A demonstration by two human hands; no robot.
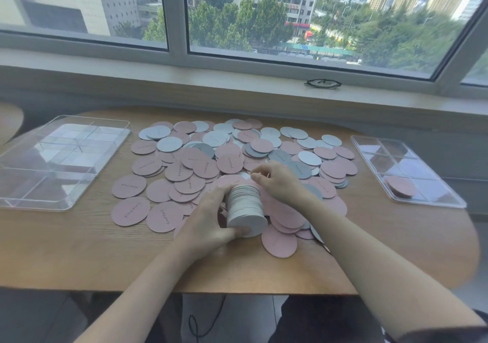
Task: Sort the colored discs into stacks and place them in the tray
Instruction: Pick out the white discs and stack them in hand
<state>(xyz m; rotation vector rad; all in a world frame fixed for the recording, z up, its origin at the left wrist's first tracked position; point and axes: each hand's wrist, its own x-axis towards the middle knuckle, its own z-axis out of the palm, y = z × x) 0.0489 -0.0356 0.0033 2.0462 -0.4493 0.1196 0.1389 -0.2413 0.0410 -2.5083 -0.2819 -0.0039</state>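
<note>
Setting: a wooden table (79,250) below a window (290,12) that looks out on trees and tower blocks.
Left hand (211,218): fingers and thumb curled round a stack (245,208) of pale grey discs, held on its side, low over the table's near middle.
Right hand (280,181): fingertips pinched together at the stack's far end; whether they grip a disc there cannot be told.
Discs (184,171): pink and grey, loose and overlapping, spread across the table around both hands.
Left tray (63,163): clear, with dividers, at the table's left end.
Right tray (406,168): clear, flatter, at the right end; a small pink stack (400,186) lies in a near compartment.
Sill: glasses (322,83) lie on it.
</note>
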